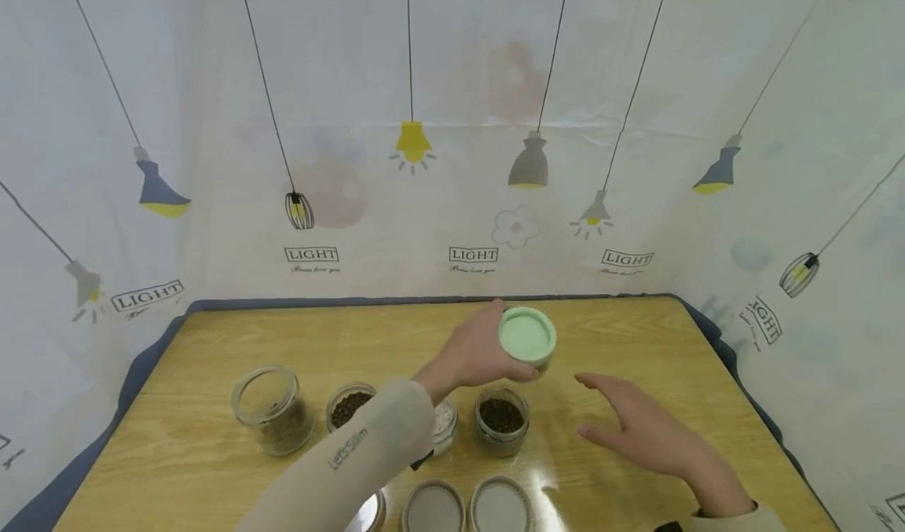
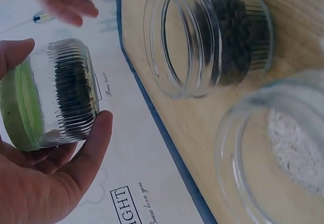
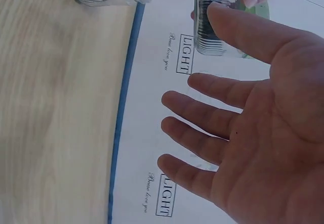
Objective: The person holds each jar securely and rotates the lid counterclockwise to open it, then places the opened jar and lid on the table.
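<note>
A ribbed glass jar (image 2: 73, 90) with a pale green lid (image 1: 527, 334) is gripped by my left hand (image 1: 475, 349), fingers and thumb around its sides. Dark contents show through its glass in the left wrist view. Raised off the table, it hangs just behind an uncovered jar of dark bits (image 1: 501, 416). My right hand (image 1: 639, 427) is to the right of the held jar, apart from it. In the right wrist view its palm and spread fingers (image 3: 202, 107) touch nothing.
Left along the table (image 1: 601, 335) stand uncovered jars: a large one (image 1: 283, 426), one with brown bits (image 1: 349, 406), one with white grains (image 1: 444, 422), partly behind my left forearm. Round lids (image 1: 434, 508) lie at the front edge. A printed curtain (image 1: 424, 225) hangs behind.
</note>
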A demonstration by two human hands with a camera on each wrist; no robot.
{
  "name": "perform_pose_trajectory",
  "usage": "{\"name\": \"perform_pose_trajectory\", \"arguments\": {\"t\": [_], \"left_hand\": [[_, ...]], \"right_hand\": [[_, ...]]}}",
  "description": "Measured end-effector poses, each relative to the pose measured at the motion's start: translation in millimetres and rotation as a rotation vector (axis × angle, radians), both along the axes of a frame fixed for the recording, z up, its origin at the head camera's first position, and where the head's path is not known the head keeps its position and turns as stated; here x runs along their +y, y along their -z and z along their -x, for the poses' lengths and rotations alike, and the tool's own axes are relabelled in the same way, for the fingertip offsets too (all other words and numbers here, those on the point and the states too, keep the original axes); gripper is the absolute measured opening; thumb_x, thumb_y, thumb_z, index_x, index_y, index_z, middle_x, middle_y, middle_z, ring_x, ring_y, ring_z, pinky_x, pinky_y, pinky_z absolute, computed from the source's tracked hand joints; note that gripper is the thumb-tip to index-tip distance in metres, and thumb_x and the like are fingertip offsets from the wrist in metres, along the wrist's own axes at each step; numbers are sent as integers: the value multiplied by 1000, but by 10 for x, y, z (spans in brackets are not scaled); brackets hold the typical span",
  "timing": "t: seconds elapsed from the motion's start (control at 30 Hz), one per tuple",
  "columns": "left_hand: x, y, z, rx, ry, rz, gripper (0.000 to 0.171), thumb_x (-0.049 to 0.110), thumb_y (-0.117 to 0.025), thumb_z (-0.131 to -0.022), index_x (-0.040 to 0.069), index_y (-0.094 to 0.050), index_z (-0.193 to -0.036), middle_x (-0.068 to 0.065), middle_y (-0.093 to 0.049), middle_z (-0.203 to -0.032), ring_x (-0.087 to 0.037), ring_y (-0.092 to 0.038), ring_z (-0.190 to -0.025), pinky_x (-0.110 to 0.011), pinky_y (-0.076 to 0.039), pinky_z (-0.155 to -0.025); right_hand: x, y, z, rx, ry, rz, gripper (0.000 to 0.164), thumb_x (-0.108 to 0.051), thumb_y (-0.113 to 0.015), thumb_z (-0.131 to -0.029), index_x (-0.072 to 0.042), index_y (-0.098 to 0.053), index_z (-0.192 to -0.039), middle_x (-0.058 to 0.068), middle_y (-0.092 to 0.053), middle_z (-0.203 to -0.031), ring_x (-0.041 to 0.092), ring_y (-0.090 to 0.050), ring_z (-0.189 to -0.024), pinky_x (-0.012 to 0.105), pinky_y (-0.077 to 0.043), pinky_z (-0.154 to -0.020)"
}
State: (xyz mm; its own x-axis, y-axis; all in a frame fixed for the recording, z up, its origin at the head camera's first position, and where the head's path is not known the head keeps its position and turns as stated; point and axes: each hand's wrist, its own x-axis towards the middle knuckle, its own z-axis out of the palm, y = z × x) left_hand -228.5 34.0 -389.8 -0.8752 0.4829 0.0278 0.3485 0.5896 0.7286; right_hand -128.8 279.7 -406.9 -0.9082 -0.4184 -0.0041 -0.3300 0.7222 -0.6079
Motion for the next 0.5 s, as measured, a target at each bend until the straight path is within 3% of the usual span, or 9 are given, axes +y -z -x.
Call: {"name": "perform_pose_trajectory", "arguments": {"t": [0.27, 0.5], "left_hand": [[50, 61, -174, 14, 19, -81, 78, 42, -85, -60, 18, -49, -124, 9, -57, -108, -9, -55, -94, -35, -49, -83], [107, 122, -322, -17, 35, -180, 79, 41, -83, -64, 18, -47, -130, 9, -56, -114, -9, -54, -99, -37, -49, -87]], "right_hand": [[-7, -220, 65, 51, 21, -35, 76, -55, -57, -89, -5, -36, -143, 17, -46, -140, 39, -42, -126, 62, -39, -97], [2, -404, 95, 126, 4, -64, 78, -52, -61, -88, -5, -34, -144, 18, -47, -139, 39, -42, -127, 63, -38, -98]]}}
